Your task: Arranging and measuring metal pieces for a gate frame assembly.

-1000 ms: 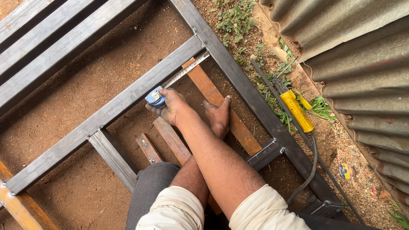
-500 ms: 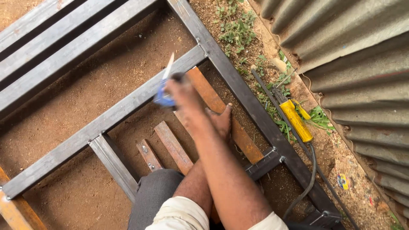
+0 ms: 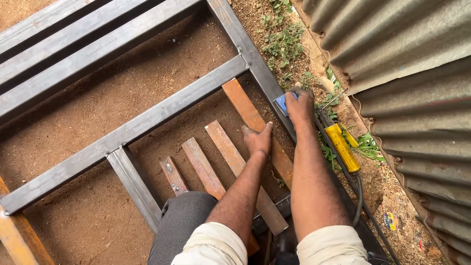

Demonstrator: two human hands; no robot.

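Observation:
My right hand is closed on a small blue tape measure and presses it against the right-hand tube of a grey steel frame. No tape blade shows. My left hand rests flat, fingers together, on a rusty flat bar that lies on the dirt inside the frame. Two more rusty flat bars lie side by side just left of that hand. My knee, in grey trousers, is at the bottom centre.
A yellow-handled tool with a black cable lies in the weeds outside the frame. Corrugated metal sheet fills the right side. More grey tubes lie at the upper left, an orange-painted bar at the lower left.
My right hand has carried the blue tape measure from the cross tube over to the frame's right-hand tube, and the drawn-out blade no longer shows. My left hand has stayed on the rusty bar.

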